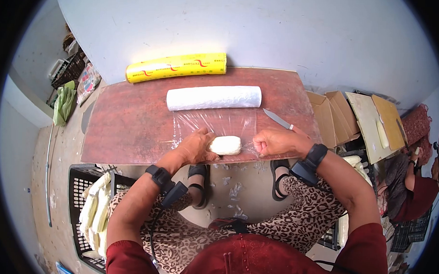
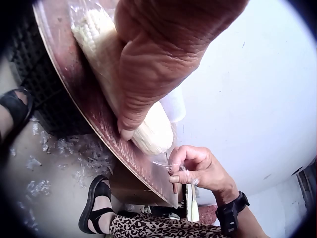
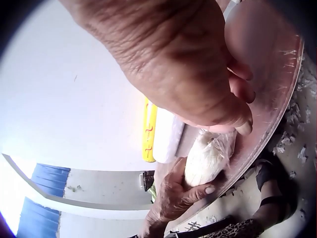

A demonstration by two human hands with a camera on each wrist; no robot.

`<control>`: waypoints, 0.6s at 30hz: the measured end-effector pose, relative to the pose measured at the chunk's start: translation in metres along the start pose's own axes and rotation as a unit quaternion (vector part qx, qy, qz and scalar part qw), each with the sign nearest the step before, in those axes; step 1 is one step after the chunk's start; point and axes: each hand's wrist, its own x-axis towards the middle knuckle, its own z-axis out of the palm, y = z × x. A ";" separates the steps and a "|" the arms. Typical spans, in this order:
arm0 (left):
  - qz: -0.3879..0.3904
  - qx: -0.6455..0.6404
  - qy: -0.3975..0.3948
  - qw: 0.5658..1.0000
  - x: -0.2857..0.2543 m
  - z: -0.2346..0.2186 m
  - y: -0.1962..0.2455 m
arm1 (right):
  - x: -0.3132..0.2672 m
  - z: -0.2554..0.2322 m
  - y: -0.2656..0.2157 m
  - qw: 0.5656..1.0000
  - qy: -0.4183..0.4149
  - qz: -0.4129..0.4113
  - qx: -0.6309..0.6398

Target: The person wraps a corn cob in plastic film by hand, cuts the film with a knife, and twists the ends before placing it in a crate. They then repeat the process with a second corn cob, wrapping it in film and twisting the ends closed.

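A pale ear of corn (image 1: pixel 227 145) lies at the front edge of the red-brown table, and clear film covers it. My left hand (image 1: pixel 197 145) holds its left part, with thumb on the near side; kernels show past that hand in the left wrist view. To the right of the ear, my right hand (image 1: pixel 277 142) pinches gathered clear film (image 2: pixel 161 163) at the ear's end between thumb and curled fingers. A sheet of clear film (image 1: pixel 215 123) stretches over the tabletop from the white film roll (image 1: pixel 213 98) toward the ear.
Behind the white roll lies a yellow printed roll (image 1: pixel 176 67). A knife (image 1: pixel 278 119) rests right of the film. Below left, a black crate (image 1: pixel 76 180) holds several corn ears (image 1: pixel 98 210). Cardboard (image 1: pixel 326 116) stands at the right, with another person (image 1: pixel 416 192) farther off. Film scraps (image 1: pixel 235 189) litter the floor.
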 end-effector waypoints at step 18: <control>-0.007 -0.012 -0.006 1.000 -0.001 -0.003 0.003 | -0.018 -0.022 0.013 0.995 -0.012 0.091 -0.031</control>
